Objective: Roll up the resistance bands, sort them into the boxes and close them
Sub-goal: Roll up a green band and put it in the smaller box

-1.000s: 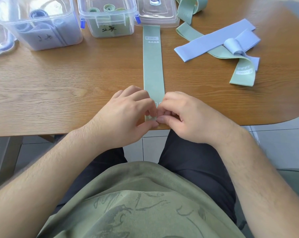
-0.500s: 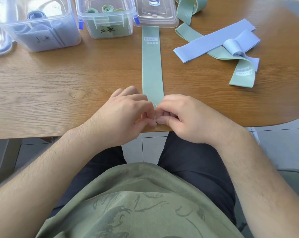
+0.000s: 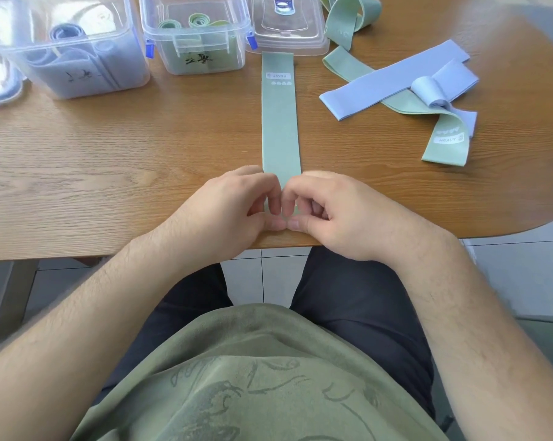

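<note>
Thumbs (image 3: 276, 225) have slid together at the bench (image 3: 109, 173) edge. Left grip (image 3: 233, 214) and right grip (image 3: 335, 218) pinch the near end of the band (image 3: 280, 122), frame centre. It looks soft, light and springy, so roll tightly from that end.

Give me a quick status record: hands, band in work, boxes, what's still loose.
left hand: pinches the near end of the flat green band
right hand: pinches the same end
flat green band: lies straight on the table, far end by the lid; any roll hidden by the hands
green box: open, rolled green bands inside
blue box: open, blue bands inside
loose bands: blue and green, tangled at right
</note>
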### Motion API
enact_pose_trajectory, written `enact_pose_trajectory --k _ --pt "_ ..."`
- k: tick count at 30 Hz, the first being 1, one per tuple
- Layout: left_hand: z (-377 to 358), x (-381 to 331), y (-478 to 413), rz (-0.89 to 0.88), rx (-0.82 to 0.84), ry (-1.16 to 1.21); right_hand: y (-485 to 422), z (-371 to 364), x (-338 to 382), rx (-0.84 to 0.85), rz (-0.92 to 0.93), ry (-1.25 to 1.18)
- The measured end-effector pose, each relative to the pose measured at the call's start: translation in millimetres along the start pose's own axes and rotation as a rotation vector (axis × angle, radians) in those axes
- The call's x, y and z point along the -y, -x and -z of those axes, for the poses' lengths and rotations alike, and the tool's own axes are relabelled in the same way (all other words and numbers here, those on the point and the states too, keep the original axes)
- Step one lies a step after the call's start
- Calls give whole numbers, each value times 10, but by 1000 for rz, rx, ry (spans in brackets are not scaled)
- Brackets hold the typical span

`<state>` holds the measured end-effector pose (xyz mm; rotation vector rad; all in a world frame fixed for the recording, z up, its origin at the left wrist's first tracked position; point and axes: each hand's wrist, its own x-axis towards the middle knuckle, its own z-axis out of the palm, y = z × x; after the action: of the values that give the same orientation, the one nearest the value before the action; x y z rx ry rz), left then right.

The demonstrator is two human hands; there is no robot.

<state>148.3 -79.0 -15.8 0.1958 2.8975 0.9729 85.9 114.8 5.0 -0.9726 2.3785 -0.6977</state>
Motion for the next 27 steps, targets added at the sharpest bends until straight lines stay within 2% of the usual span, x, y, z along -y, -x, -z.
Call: enact_pose_trajectory --k 6,11,20,27 --pt "-34 -21 162 -119 -75 77 -45 40 7 30 -75 -19" --pt "-53 -4 331 -80 -171 128 -58 58 29 41 -101 -41" --pt "-74 -41 220 27 -119 17 -80 62 36 38 -111 -39" --pt "-10 -69 35 146 -56 70 -122 80 31 53 -102 -22"
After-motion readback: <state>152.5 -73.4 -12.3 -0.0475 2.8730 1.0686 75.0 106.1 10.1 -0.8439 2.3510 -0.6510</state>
